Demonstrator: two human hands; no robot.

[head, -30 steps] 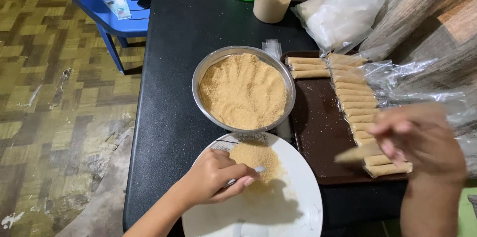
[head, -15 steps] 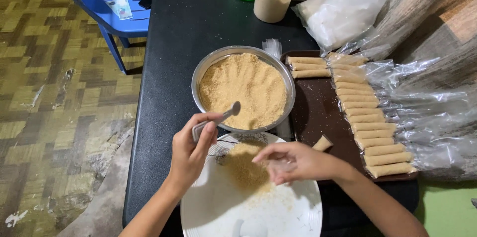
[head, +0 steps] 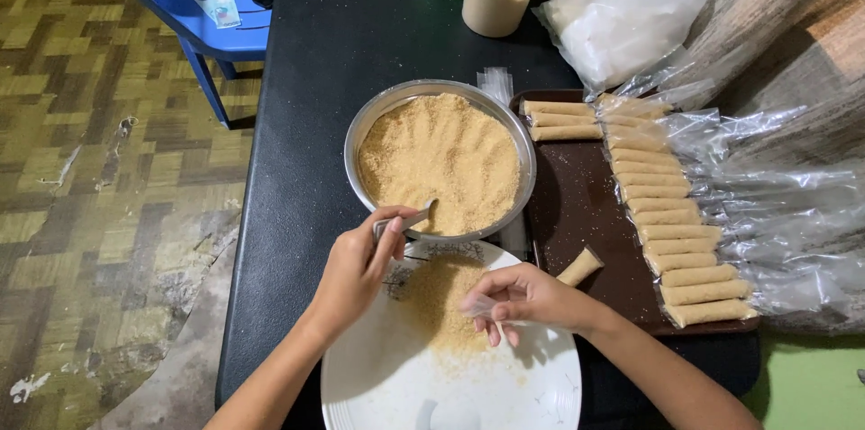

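Spoon lowered into crumbs (left hand).

Bowl: shiny metal, holding coarse, matt tan crumbs. Plate: smooth glossy white ceramic. Tabletop: matt black; wrappers: clear, crinkled plastic.

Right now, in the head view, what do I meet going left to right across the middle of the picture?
Blue plastic chair → left hand holding a spoon → metal bowl of brown crumbs → right hand → lone filled roll → row of filled rolls on the dark tray → clear plastic wrappers.
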